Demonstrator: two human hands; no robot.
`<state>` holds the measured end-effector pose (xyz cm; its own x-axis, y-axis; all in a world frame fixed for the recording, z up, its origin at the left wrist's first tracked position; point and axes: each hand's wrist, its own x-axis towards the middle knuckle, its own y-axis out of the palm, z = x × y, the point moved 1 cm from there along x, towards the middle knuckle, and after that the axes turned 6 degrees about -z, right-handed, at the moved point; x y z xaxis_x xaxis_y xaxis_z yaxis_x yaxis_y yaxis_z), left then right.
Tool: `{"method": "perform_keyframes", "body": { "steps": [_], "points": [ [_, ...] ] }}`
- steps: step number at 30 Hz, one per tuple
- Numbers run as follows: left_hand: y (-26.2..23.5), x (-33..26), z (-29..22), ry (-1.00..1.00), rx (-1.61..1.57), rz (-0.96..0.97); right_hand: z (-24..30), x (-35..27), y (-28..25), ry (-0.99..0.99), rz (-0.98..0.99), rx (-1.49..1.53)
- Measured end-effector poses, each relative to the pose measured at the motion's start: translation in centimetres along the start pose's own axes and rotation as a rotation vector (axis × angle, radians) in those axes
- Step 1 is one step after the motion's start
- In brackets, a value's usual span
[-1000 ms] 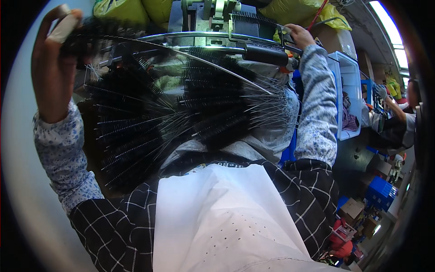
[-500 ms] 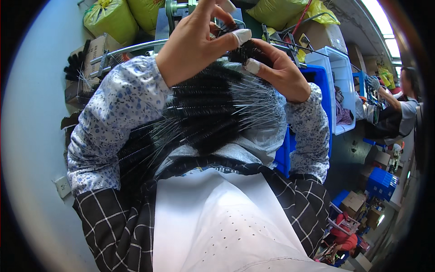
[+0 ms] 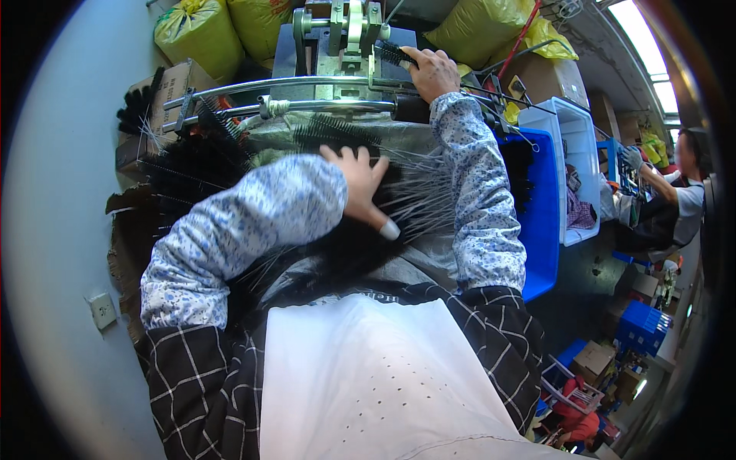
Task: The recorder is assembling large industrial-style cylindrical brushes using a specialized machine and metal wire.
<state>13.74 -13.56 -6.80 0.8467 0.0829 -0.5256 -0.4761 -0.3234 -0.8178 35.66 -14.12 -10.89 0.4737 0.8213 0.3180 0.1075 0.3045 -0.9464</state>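
Note:
A pile of black twisted-wire brushes (image 3: 337, 238) lies across my lap, the bare wire stems fanning out to the right. Over the pile my left hand (image 3: 362, 188) is spread, fingers apart, with white tape on the thumb; whether it touches the bristles I cannot tell. My right hand (image 3: 435, 74) is closed round one end of a short black bristle brush (image 3: 393, 54), at the right side of the metal machine (image 3: 337, 65). The fingertips on that brush are partly hidden by the back of the hand.
Metal rails (image 3: 307, 82) run across in front of the machine. More brushes stick up by a cardboard box (image 3: 184, 80) at left. On the right stand a blue bin (image 3: 546, 253) and a pale blue crate (image 3: 579, 130). A co-worker (image 3: 678, 188) sits beyond. Yellow sacks (image 3: 198, 42) stand behind.
My hands were together, high up, on a black brush. Now the right hand has gone forward to the machine with a brush, and the left has dropped open over the pile.

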Motion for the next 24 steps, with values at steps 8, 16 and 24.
{"method": "perform_keyframes", "body": {
  "steps": [8, 16, 24],
  "points": [
    [1.8, -2.1, -1.2, 0.040, 0.057, 0.018, 0.1, 0.0, 0.0, -0.022, 0.015, 0.061],
    [-2.4, -3.3, 1.8, 0.206, 0.040, 0.119, 0.4, 0.5, 0.8, -0.029, 0.043, 0.063],
    [-4.6, -17.2, 12.4, -0.235, 0.002, -0.027, -1.7, 2.2, 2.5, -0.110, 0.093, -0.109]
  ]
}}
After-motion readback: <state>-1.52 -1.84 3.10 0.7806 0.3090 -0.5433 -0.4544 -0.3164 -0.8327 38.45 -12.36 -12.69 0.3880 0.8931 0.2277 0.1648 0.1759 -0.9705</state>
